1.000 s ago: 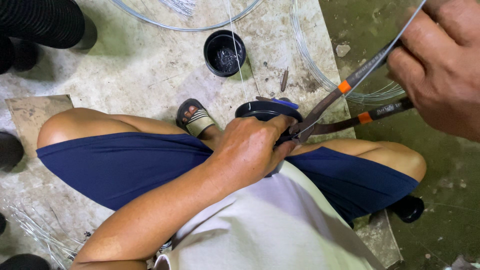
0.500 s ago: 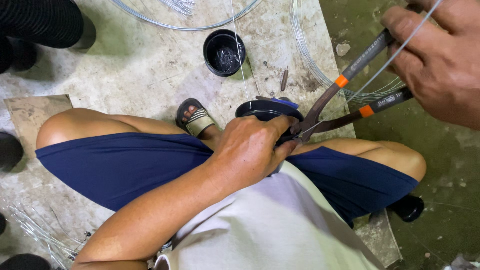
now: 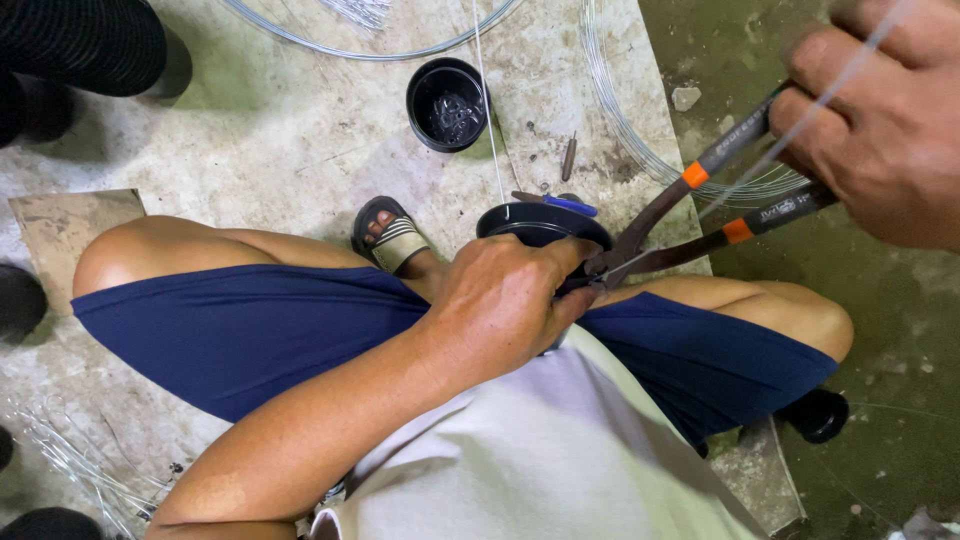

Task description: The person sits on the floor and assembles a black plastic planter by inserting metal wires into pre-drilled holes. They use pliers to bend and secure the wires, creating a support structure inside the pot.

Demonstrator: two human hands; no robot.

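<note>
My left hand (image 3: pixel 505 300) is closed in a fist over my lap, thumb and fingers pinched right at the jaws of the long cutters (image 3: pixel 640 240). My right hand (image 3: pixel 880 130) grips both black handles with orange bands at the upper right. A thin wire (image 3: pixel 760 160) slants from my right hand down towards the jaws; its end is hidden by my left fingers. A round black dish (image 3: pixel 540 222) sits just beyond my left hand, partly covered by it.
A black cup (image 3: pixel 447 103) holding bits of metal stands on the concrete floor ahead. Wire coils (image 3: pixel 640 140) lie around it. My sandalled foot (image 3: pixel 392 238) is beside the dish. Another person's dark shoes (image 3: pixel 80 50) are at the upper left. Loose wire pieces (image 3: pixel 70 460) lie lower left.
My right hand has shifted slightly on the cutter handles and come closer to the camera. My left hand has stayed at the jaws.
</note>
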